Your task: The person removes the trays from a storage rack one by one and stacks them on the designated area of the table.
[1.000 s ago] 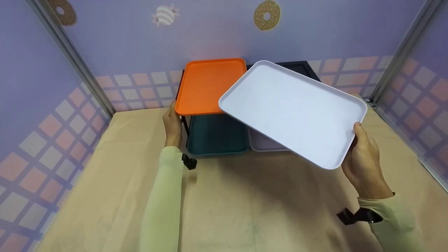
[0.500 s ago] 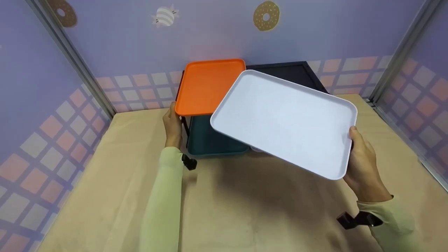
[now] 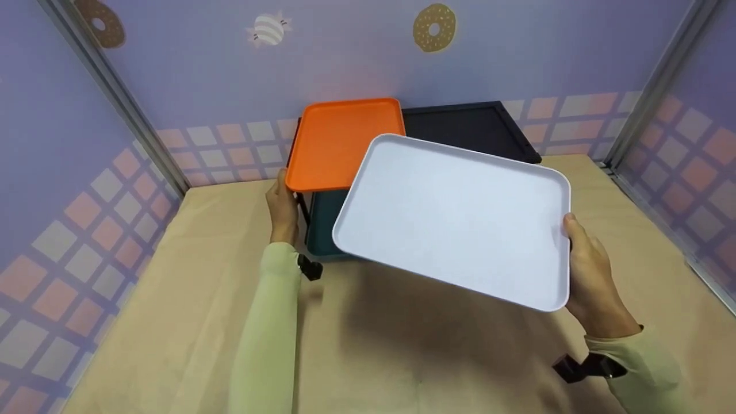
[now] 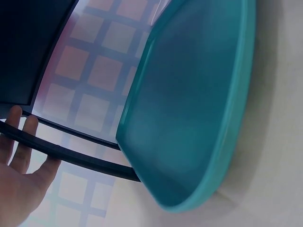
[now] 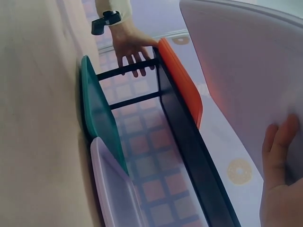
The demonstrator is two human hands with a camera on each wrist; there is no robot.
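Observation:
In the head view my right hand [image 3: 595, 282] grips the right short edge of a white rectangular tray [image 3: 454, 221], held tilted in the air. Its underside and my fingers against it show in the right wrist view. My left hand [image 3: 283, 210] holds the front left corner of a black rack [image 3: 460, 129], fingers at its leg, as the left wrist view shows. An orange tray [image 3: 348, 141] lies on the rack's top at the left. Below stands a teal tray [image 4: 184, 99], and beside it a pale lilac tray [image 5: 116, 189], hidden in the head view.
A beige cloth [image 3: 230, 322] covers the table in front of the rack. Purple patterned walls [image 3: 345, 57] close off the back and both sides. Metal posts [image 3: 650, 86] stand at the back corners.
My right hand has brought the white tray down, nearer and a little left, turning it flatter. More of the black top shows, and the lilac tray is now covered. My left hand stays put.

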